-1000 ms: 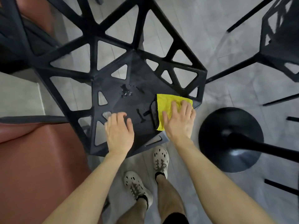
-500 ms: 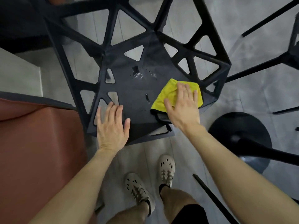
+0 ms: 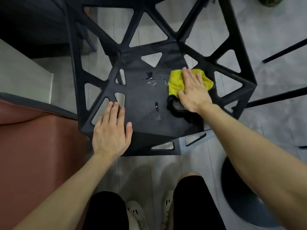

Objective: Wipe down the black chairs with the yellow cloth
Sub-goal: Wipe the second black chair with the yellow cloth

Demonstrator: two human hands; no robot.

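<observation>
A black chair (image 3: 142,100) with triangular cut-outs stands in front of me, seen from above. Small water drops (image 3: 151,80) lie near the middle of its seat. The yellow cloth (image 3: 176,83) lies on the right part of the seat, with a dark edge trailing toward me. My right hand (image 3: 192,90) presses flat on the cloth, fingers straight. My left hand (image 3: 111,130) rests flat on the seat's front left corner, holding nothing.
A reddish-brown cushioned seat (image 3: 38,146) is at the left. A round black table base (image 3: 245,201) sits on the grey floor at the lower right. Thin black legs of another chair (image 3: 274,97) cross at the right. My feet are below the seat's front edge.
My right hand has slid the cloth away from me, from the seat's front right toward its back right. My left hand stays on the front left corner. I have leaned closer.
</observation>
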